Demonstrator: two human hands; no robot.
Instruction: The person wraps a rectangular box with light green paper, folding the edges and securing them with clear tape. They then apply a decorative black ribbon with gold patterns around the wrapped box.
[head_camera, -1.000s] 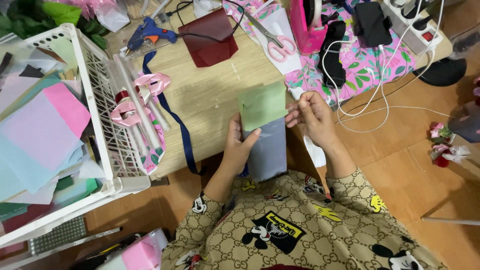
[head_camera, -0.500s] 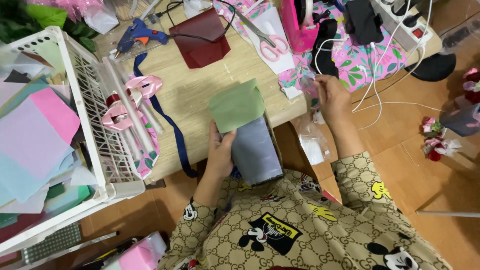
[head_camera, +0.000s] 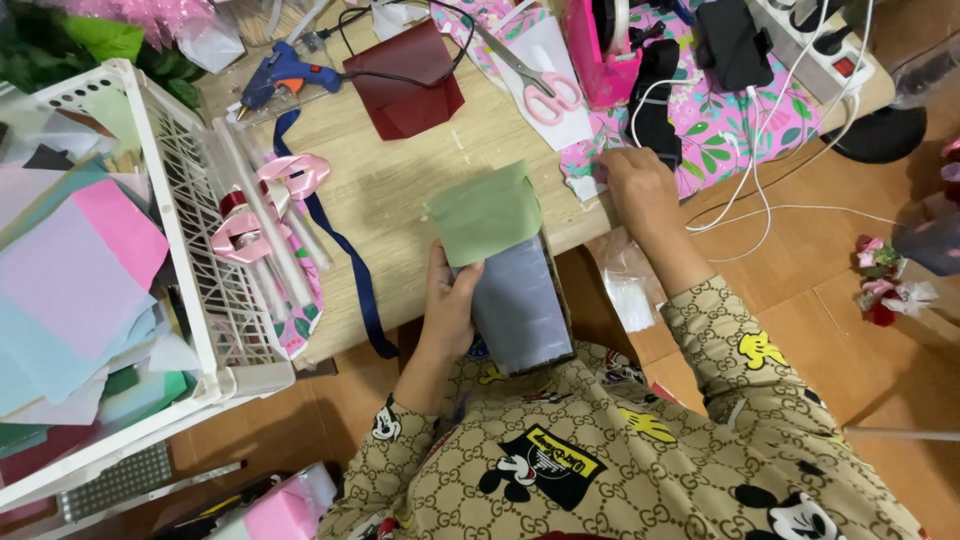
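left grip is wrapped around the left edge of a grey stack of sheets, thumb on top and fingers closing underneath, with a green sheet lying on the stack's far end. the stack juts over the near edge of the tabletop, its long axis running from the person's chest out toward the table, tilted slightly to the right; the green sheet sits askew at the end farthest from the body. right grip is well apart from the stack, off to its right, resting palm down at the tabletop's edge with its fingertips pressed on a small white scrap beside the floral cloth; whether it pinches the scrap or only touches it, i cannot tell. so the stack lies to the left of the right hand and just nearer the body, and the left hand is the one already on it. pink-handled scissors and a dark red sheet lie farther up the table, a blue glue gun beyond them, and a white basket of coloured sheets stands to the left.
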